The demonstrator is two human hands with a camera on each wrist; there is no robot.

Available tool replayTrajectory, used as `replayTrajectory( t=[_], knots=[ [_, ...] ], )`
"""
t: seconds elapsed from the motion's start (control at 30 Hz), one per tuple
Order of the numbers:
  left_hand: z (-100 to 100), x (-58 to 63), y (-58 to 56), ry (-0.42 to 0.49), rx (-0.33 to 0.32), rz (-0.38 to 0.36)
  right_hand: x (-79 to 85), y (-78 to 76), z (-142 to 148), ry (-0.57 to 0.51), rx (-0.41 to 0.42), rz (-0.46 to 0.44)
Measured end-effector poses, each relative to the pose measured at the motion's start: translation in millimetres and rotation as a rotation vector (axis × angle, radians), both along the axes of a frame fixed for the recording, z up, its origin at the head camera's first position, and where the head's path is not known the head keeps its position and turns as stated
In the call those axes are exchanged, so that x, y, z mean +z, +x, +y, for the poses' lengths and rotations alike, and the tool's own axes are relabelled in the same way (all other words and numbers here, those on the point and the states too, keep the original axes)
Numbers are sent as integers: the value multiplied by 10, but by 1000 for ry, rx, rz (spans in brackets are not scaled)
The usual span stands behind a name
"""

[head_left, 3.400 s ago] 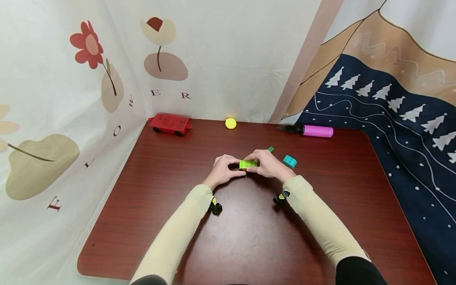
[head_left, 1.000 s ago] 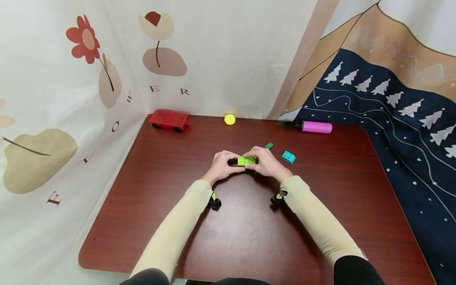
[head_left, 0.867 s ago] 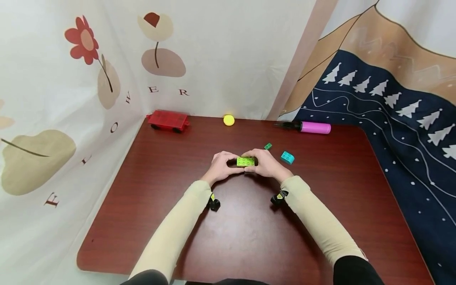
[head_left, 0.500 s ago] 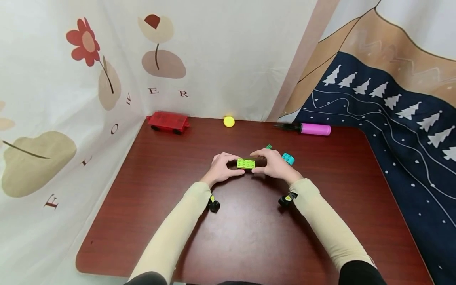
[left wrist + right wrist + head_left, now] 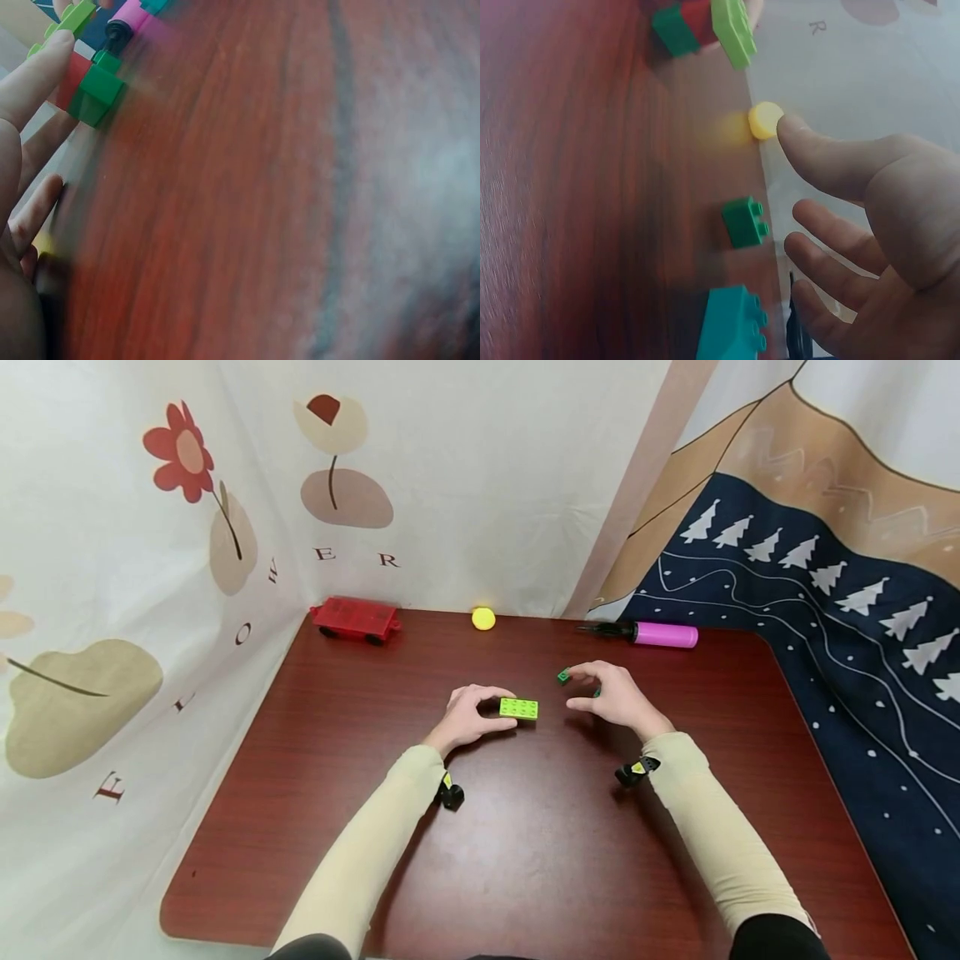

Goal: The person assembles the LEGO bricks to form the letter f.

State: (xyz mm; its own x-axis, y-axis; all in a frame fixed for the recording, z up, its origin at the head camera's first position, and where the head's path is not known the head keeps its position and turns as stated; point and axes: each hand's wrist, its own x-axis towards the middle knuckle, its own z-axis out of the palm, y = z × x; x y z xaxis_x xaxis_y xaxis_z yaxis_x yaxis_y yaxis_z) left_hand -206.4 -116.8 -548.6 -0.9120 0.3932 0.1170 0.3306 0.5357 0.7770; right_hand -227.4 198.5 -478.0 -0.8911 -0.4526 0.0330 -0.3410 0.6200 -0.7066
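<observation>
Between its thumb and fingers, my left hand (image 5: pixel 467 717) holds a small stack of toy building bricks. A lime-green brick (image 5: pixel 519 708) tops it; beneath, the left wrist view shows a red brick (image 5: pixel 73 78) and a green brick (image 5: pixel 97 95). My right hand (image 5: pixel 613 693) is spread apart from the stack, holding nothing. A small green two-stud brick (image 5: pixel 742 223) lies on the table beside its index fingertip in the head view. The teal brick (image 5: pixel 727 326) stands close by, mostly hidden behind the right hand in the head view.
Along the back edge of the brown table (image 5: pixel 480 860) are a red toy wagon (image 5: pixel 356 618), a yellow round object (image 5: pixel 483 618) and a pink pump-like cylinder with a black nozzle (image 5: pixel 663 634). Printed cloth (image 5: pixel 480 485) hangs behind the table.
My right hand has let go of the brick stack and moved right and back, over beside the small green and teal bricks. The left hand has kept its hold on the stack.
</observation>
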Motion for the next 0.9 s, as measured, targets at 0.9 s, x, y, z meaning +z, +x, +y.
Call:
replayTrajectory(
  t=[0.9],
  knots=[
    [4,-4,-7,-25,-2,16,-151,-99,328,72,-128,-7]
  ],
)
